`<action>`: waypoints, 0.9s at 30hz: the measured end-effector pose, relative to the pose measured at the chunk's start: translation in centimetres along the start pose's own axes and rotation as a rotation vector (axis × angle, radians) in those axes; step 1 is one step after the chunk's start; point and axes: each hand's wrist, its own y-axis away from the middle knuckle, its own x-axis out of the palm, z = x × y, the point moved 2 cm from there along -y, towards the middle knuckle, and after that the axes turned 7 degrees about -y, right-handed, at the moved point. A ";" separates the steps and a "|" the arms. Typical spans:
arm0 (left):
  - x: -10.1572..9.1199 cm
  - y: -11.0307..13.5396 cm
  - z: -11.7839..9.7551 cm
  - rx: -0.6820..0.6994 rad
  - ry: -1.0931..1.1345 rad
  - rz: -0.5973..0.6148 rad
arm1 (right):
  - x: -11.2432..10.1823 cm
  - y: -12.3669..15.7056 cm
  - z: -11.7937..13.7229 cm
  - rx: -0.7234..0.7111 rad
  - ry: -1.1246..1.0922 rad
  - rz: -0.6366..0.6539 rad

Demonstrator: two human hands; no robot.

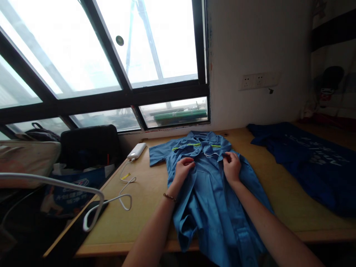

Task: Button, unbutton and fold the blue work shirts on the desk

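A light-blue work shirt (205, 196) with yellow stripes across the chest lies on the wooden table, its collar toward the wall and its lower part hanging over the front edge. The front is unfastened. My left hand (184, 168), with a beaded bracelet at the wrist, pinches the left front edge of the shirt. Across the gap, my right hand (231, 166) pinches the opposite front edge near the chest stripe. Both sets of fingers are closed on the cloth. One short sleeve spreads out to the left; the other lies partly behind my right forearm.
On the table's (147, 207) left side sits a white power bank (137, 151) with a white cable (122, 198) trailing toward me. A dark-blue T-shirt (308, 159) lies on the right. Bags and a black chair (90, 142) stand left of the table. Windows and a wall socket (253, 81) are behind.
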 end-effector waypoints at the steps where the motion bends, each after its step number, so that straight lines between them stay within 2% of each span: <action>1: -0.5 -0.2 -0.1 0.071 -0.068 -0.085 | -0.4 -0.5 -0.8 0.047 0.067 -0.057; 2: -0.8 -0.3 -0.2 0.137 -0.162 -0.135 | -0.7 -0.9 -1.6 0.095 0.143 -0.084; 4: -1.2 -0.3 0.0 0.207 -0.426 -0.165 | -0.8 -1.2 -2.9 0.188 0.283 -0.032; 6: -1.4 -0.2 0.6 0.145 -0.701 -0.179 | -0.5 -0.8 -3.7 0.246 0.356 0.103; 8: -1.3 0.0 1.5 0.019 -0.823 -0.175 | 0.3 -0.2 -4.0 0.231 0.354 0.249; 9: -1.1 0.1 1.8 -0.022 -0.805 -0.145 | 0.7 0.2 -4.0 0.201 0.337 0.302; 11: -0.2 0.4 1.9 -0.013 -0.644 -0.030 | 1.6 0.9 -3.6 0.129 0.277 0.372; 14: 1.7 1.1 0.7 0.108 -0.309 0.168 | 2.8 1.9 -2.3 0.080 0.086 0.479; 16: 3.0 1.7 -0.5 0.186 -0.195 0.241 | 3.4 2.5 -1.1 0.128 -0.106 0.591; 18: 4.0 2.3 -1.4 0.233 -0.183 0.247 | 3.6 3.0 0.3 0.210 -0.333 0.712; 21: 4.8 2.9 -1.9 0.212 -0.231 0.222 | 3.5 3.2 2.1 0.287 -0.585 0.837; 24: 5.0 2.9 -1.7 0.224 -0.315 0.216 | 2.9 3.0 3.6 0.200 -0.483 0.857; 27: 4.0 1.8 -2.4 0.264 -0.436 0.128 | 1.6 2.1 5.8 -0.023 -0.299 0.838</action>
